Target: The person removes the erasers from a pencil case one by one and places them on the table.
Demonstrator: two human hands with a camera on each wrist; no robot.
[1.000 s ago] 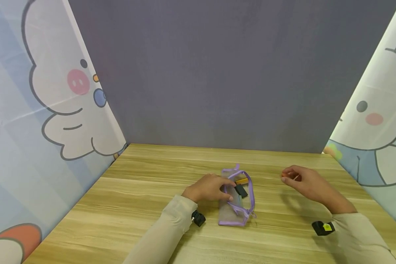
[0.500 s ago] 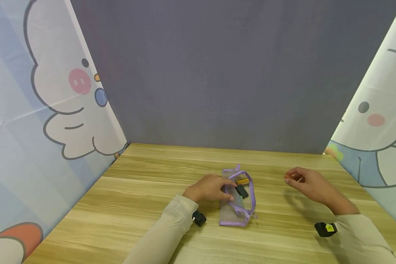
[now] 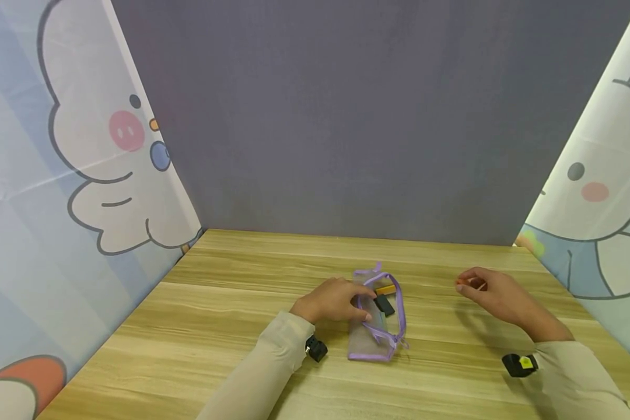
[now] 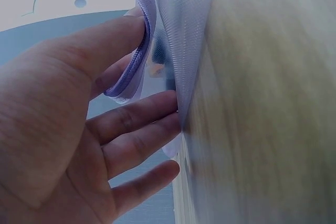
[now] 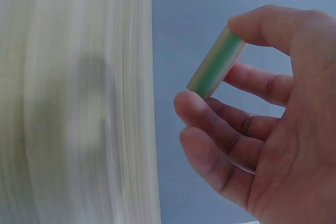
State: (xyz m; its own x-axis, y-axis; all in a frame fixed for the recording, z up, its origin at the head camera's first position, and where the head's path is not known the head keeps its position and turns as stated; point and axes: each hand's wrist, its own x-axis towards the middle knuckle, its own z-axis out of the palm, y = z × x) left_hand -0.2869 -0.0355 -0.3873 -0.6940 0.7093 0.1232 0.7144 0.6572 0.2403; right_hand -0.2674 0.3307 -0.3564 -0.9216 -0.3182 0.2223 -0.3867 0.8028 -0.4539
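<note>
A mesh zipper pouch (image 3: 364, 345) with purple trim lies on the wooden table, its mouth spread open toward the right. My left hand (image 3: 332, 298) holds the pouch's near side; up close, the thumb lies on the purple zipper edge (image 4: 142, 59) while other fingertips meet the mesh (image 4: 186, 40). A black block (image 3: 384, 305) and a yellow-orange piece (image 3: 385, 289) show inside the mouth. To the right of the pouch, my right hand (image 3: 496, 293) pinches a small bar (image 5: 215, 64), green along its middle with pale edges, between thumb and fingertips above the table.
The wood-grain table (image 3: 231, 274) ends at a dark grey panel (image 3: 336, 128) behind. Cartoon-printed cloth (image 3: 10, 245) hangs at both sides. A black wrist camera (image 3: 316, 348) is worn on the left wrist, another (image 3: 517, 365) on the right.
My right hand has drifted slightly rightward, away from the pouch, still pinching the small bar. The left hand and the pouch keep their places.
</note>
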